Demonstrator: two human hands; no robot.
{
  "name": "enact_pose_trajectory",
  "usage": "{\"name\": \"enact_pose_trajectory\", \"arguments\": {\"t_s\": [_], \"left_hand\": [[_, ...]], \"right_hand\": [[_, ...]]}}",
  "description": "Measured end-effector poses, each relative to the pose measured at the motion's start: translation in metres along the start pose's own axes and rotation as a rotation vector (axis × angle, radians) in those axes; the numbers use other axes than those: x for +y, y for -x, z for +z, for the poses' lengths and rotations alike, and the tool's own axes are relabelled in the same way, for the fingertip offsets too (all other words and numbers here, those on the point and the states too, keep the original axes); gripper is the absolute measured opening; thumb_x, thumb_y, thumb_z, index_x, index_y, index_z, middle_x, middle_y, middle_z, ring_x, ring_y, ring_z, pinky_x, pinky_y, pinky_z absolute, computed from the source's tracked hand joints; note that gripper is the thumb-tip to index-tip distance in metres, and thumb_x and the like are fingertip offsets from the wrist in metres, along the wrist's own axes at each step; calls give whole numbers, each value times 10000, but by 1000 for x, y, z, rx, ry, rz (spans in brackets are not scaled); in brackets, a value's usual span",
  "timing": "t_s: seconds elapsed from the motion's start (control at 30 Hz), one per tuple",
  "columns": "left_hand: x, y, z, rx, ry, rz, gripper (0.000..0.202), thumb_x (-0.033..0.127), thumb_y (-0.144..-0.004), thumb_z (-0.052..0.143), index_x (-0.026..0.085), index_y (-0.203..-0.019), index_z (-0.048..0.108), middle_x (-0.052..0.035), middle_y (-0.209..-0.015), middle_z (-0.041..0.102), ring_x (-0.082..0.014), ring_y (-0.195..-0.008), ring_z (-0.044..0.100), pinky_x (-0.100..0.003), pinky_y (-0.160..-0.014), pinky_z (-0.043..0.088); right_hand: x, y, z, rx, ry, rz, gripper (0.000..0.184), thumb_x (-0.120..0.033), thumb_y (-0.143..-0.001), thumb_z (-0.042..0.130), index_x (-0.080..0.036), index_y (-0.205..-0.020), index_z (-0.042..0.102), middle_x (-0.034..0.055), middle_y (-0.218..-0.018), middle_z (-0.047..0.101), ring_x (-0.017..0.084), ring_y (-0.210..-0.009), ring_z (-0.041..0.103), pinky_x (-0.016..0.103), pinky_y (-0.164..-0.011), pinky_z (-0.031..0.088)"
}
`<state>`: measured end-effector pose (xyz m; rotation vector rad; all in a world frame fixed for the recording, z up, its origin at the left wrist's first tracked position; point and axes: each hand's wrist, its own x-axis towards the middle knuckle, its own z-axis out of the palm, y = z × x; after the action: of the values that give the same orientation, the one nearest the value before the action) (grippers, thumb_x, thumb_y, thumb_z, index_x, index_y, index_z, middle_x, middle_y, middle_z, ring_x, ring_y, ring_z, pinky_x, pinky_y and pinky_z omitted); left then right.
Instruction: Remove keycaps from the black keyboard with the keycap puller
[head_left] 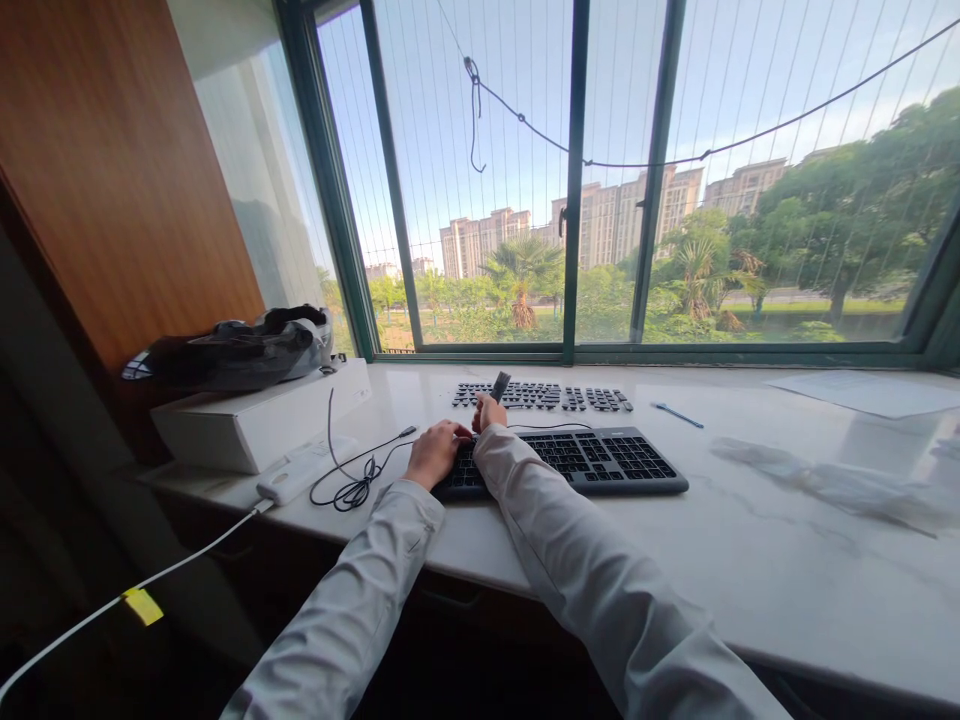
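- Keyboard [630,465]: lies flat on the countertop [750,560].
- Left hand [435,455]: fingers bent at the keyboard's left end; whether they grip it cannot be told.
- Right hand [489,414]: fingers closed around a black brush [502,384], tilted upward above the keyboard's rear left edge.
- Loose keycaps [540,394]: set in rows behind the keyboard.
- Coiled cable [355,492]: left of the keyboard.
- Clear plastic bag [832,482]: right of the keyboard.

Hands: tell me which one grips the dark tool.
The right hand, with the dark tool jutting above it; the left hand is at the keyboard without it.
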<state>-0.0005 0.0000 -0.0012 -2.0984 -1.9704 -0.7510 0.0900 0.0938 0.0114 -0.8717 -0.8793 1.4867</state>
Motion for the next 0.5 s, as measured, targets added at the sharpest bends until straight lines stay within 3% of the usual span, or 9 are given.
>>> {"name": "enact_pose_trajectory", "arguments": {"t_s": [0.23,0.5], "left_hand": [[2,0,-2,-28,8,-15,225,335,-878,496,309,-1007,678,-3,-1068,653,-179,-947,609,-265,-809,431],[4,1,-4,-47,9,-26,235,320,-883,497,310,-1040,672,-12,-1087,645,-171,-976,603,-255,-839,427]], "right_hand": [[-6,8,1,8,-53,59,352,-278,-756,513,-246,-532,244,-93,-342,170,70,-286,182,220,-266,164],[-4,5,0,-12,-27,22,329,-333,-756,538,-247,-542,303,-94,-348,178,80,-282,204,227,-254,165]]}}
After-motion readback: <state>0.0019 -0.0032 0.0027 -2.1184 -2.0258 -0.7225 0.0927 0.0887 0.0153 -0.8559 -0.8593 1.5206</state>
